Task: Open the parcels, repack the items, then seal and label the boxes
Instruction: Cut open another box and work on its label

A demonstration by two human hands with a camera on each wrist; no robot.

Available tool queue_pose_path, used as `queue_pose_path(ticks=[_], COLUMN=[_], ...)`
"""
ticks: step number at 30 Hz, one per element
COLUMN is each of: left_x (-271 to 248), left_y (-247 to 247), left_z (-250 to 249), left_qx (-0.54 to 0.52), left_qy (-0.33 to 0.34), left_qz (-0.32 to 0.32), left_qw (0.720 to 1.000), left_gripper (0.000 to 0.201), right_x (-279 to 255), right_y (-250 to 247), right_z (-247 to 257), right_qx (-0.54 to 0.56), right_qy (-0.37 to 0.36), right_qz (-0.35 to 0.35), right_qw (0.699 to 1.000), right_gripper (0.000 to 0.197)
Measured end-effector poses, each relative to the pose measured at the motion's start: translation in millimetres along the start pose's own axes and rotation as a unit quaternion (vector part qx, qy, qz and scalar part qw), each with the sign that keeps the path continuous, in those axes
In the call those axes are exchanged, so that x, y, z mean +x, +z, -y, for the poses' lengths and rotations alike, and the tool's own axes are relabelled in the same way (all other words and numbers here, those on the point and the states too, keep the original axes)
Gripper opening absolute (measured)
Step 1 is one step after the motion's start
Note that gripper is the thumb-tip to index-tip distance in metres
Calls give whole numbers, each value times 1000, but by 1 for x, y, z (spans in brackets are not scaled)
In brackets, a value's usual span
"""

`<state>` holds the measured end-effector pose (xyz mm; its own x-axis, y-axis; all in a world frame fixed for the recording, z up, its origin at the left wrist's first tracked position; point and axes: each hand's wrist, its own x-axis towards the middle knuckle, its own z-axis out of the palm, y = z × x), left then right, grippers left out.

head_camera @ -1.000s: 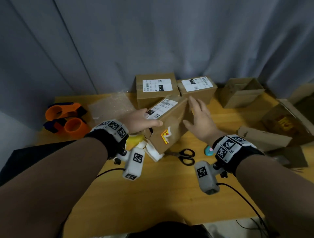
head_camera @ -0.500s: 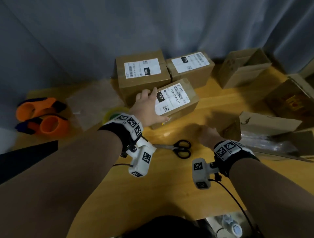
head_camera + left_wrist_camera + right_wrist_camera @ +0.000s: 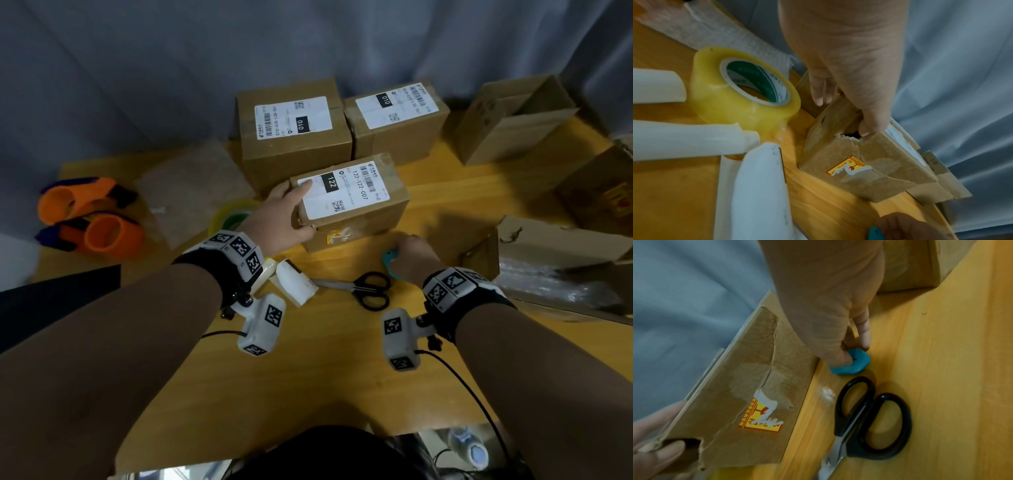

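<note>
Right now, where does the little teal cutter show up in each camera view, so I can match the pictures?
Head: teal cutter right of centre, under the right hand.
Left wrist: only its tip, bottom edge.
Right wrist: centre, pinched by fingers.
Shared landmark: the yellow sticker on the parcel's side.

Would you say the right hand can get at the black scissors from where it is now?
Probably yes: the scissors lie bare on the table just beside the right hand, nothing between them, though its fingers currently pinch the small teal tool.

A packing station: labelled parcels (image 3: pixel 294 130), tape roll (image 3: pixel 744 91) on a wooden table (image 3: pixel 325 370)
</note>
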<state>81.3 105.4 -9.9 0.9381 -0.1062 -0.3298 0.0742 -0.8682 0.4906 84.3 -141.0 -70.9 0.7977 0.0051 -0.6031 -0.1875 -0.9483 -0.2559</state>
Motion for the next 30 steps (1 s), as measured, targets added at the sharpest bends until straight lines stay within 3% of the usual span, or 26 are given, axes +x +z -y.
queue_pose_path(ticks=[5,10,15,17,20,23,30], left_x=[-1,-1,1,6,7,6,8], left_y=[1,-5,-18,-21,-19,-23,-41], left_z=[-5,-12,-25,-25,-27,-29,-33], left_qx=[22,27,-23,-17,69,137,249], left_qy=[-9,-16,-34,-19,8,10,8], left_qz=[1,16,-2,1,49,53,134], left_qw=[1000,999,999,1000,996,989,959], left_gripper=[89,89,59,70,104,109,113], right_x=[-12,-33,-48,-48,-42,-35,-25], right_y=[-4,-34,-75,-85,-92,-91,-86], right_z=[1,3,9,11,14,15,20], right_qx=[97,229,335,356,301,258,298], right_qy=[-14,-17,-42,-53,-89,-102,-72], right_qz=[-30,-162,-259,-253,-226,-206,-133], right_qw=[995,960,905,898,922,939,943], right_gripper=[20,39,17,18,33,32,39])
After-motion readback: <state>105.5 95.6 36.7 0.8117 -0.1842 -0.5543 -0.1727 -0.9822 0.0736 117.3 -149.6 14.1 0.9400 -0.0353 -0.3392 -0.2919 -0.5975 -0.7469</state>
